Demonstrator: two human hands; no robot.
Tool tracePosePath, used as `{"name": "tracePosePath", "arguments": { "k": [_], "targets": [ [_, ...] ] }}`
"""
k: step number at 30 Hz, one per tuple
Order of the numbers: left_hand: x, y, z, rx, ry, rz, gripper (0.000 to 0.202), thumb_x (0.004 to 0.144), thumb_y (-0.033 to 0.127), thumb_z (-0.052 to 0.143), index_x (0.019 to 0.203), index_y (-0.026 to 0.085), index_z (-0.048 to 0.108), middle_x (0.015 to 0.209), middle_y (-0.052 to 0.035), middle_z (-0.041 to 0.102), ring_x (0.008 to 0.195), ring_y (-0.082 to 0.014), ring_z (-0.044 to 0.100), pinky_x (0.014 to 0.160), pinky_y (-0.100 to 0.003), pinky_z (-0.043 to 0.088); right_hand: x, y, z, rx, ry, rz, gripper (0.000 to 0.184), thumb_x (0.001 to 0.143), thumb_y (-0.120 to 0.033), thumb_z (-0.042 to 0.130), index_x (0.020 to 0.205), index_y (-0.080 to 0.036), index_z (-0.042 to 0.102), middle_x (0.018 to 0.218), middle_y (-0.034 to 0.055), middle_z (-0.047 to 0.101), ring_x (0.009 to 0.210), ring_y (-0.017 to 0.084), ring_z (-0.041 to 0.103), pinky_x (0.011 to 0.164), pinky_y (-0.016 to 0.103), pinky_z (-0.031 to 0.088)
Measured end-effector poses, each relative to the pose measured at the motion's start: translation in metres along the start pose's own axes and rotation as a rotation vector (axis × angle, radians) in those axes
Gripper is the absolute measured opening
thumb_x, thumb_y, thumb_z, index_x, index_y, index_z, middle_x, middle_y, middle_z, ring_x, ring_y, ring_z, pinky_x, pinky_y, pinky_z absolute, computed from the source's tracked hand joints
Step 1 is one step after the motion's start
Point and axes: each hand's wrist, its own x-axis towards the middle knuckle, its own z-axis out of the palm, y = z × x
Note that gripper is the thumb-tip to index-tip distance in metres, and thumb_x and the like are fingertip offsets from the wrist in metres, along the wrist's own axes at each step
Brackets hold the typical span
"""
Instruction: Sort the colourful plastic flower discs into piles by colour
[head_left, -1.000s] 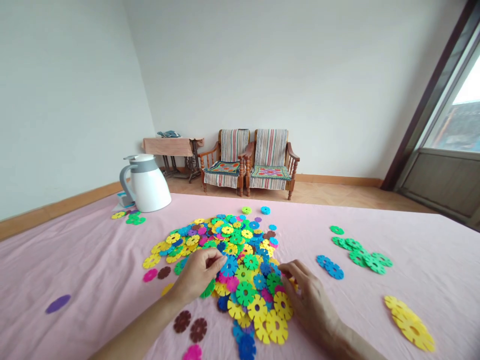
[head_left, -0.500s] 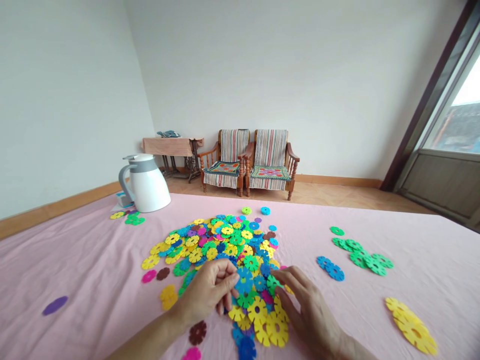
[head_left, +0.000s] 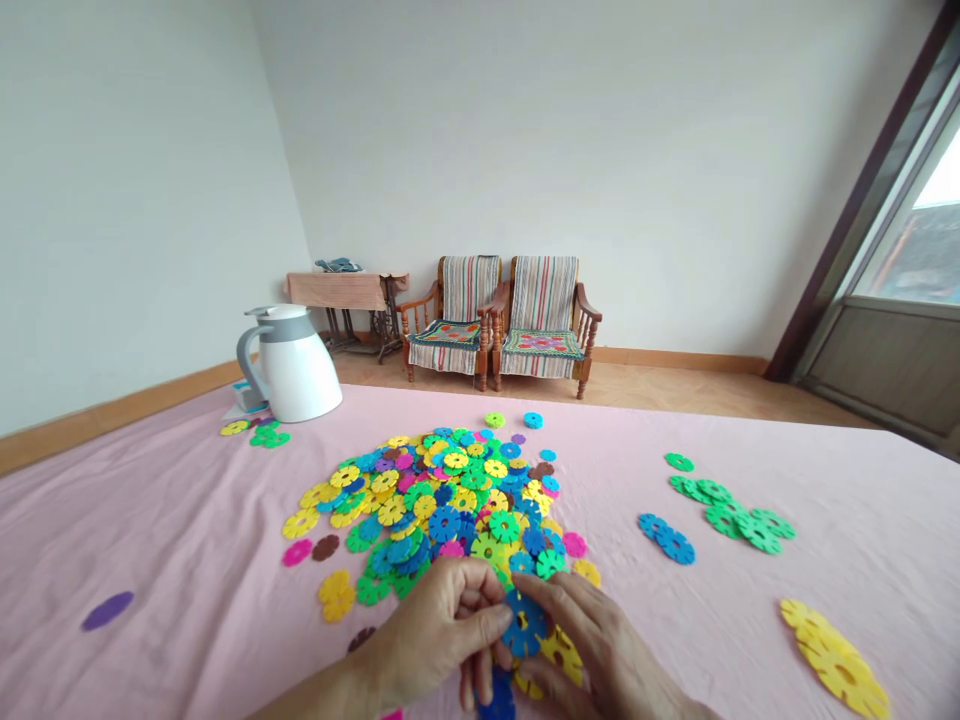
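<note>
Between my hands is a blue slotted plastic disc point(head_left: 525, 625), one of the notched snowflake kind, tilted with its face towards me. The thumb and fingers of my left hand point(head_left: 450, 635) pinch its left edge. My right hand point(head_left: 589, 640) is on its right side, index finger at the top edge and thumb near the bottom; the exact contact is partly hidden. Beneath and beyond them spreads a heap of mixed coloured discs point(head_left: 424, 505). Partly under the hands lie yellow discs point(head_left: 562, 655) and a dark blue disc point(head_left: 496, 700).
Green discs point(head_left: 739, 520), a pair of blue discs point(head_left: 667, 540) and overlapping yellow discs point(head_left: 836, 655) lie at the right on the pink cloth point(head_left: 225, 560). A white jug point(head_left: 300, 375) stands at the back left. One purple disc point(head_left: 109, 610) lies far left.
Both hands have drawn nearer to me and closer together. My right hand has moved left to the blue disc, which now sits lower and further right than the one seen before.
</note>
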Motion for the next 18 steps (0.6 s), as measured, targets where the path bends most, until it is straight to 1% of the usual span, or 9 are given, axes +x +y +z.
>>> {"name": "tracePosePath", "arguments": {
  "k": [2,4,7,9,11,13,15,18],
  "targets": [
    [0.001,-0.001,-0.002,0.024,0.001,0.014,0.038,0.076,0.052,0.061,0.08,0.016,0.048,0.062,-0.0023,0.066,0.036,-0.0073,0.054,0.032,-0.014,0.038,-0.001,0.002,0.001,0.048,0.019,0.081,0.041,0.078,-0.032,0.062,0.118,-0.024,0.052,0.085,0.0047,0.068,0.072,0.016,0.063,0.066,0.024,0.053],
    [0.002,-0.002,-0.005,0.088,0.047,0.047,0.039,0.079,0.054,0.056,0.08,0.015,0.051,0.059,-0.0013,0.064,0.034,-0.0063,0.05,0.031,-0.014,0.033,-0.001,0.005,0.001,0.102,0.061,0.2,0.038,0.078,-0.03,0.061,0.115,-0.022,0.053,0.081,0.0029,0.066,0.067,0.014,0.062,0.064,0.023,0.052],
    [0.002,-0.002,-0.011,0.247,0.194,0.134,0.038,0.084,0.053,0.048,0.081,0.016,0.054,0.053,0.0023,0.058,0.031,-0.005,0.043,0.031,-0.015,0.029,0.0,0.013,-0.001,0.135,0.127,0.362,0.036,0.078,-0.033,0.061,0.111,-0.019,0.054,0.073,0.0006,0.063,0.064,0.013,0.059,0.061,0.023,0.05],
    [0.002,-0.002,-0.016,0.425,0.301,0.258,0.034,0.087,0.048,0.047,0.078,0.017,0.057,0.052,0.0034,0.054,0.036,-0.0061,0.044,0.035,-0.016,0.033,0.0,0.02,-0.004,0.122,0.136,0.407,0.034,0.078,-0.034,0.06,0.108,-0.019,0.055,0.073,0.0002,0.062,0.065,0.013,0.058,0.061,0.024,0.049],
    [0.002,-0.002,-0.019,0.632,0.381,0.413,0.029,0.088,0.041,0.048,0.075,0.018,0.059,0.054,0.0028,0.054,0.045,-0.0083,0.049,0.043,-0.017,0.037,0.0,0.029,-0.008,0.066,0.128,0.427,0.03,0.078,-0.032,0.059,0.106,-0.019,0.055,0.078,0.001,0.062,0.068,0.014,0.058,0.063,0.025,0.048],
    [0.001,-0.002,-0.021,0.789,0.413,0.53,0.023,0.088,0.035,0.049,0.076,0.019,0.061,0.057,0.0023,0.056,0.051,-0.0095,0.051,0.05,-0.018,0.039,-0.001,0.042,-0.015,-0.04,0.136,0.463,0.027,0.078,-0.031,0.058,0.103,-0.018,0.057,0.08,0.0021,0.061,0.07,0.014,0.058,0.065,0.026,0.047],
    [0.002,-0.003,-0.021,0.869,0.41,0.578,0.02,0.088,0.031,0.049,0.078,0.02,0.061,0.059,0.0025,0.057,0.052,-0.0093,0.051,0.051,-0.018,0.039,-0.004,0.059,-0.027,-0.165,0.169,0.517,0.027,0.077,-0.033,0.059,0.099,-0.018,0.059,0.083,0.0034,0.06,0.072,0.016,0.058,0.067,0.029,0.046],
    [0.003,-0.005,-0.021,0.922,0.412,0.602,0.019,0.088,0.029,0.048,0.078,0.019,0.06,0.059,0.0029,0.057,0.051,-0.009,0.051,0.051,-0.017,0.039,-0.014,0.093,-0.053,-0.348,0.214,0.606,0.029,0.073,-0.039,0.061,0.094,-0.019,0.063,0.086,0.0051,0.059,0.076,0.018,0.058,0.069,0.032,0.045]
  ]
}}
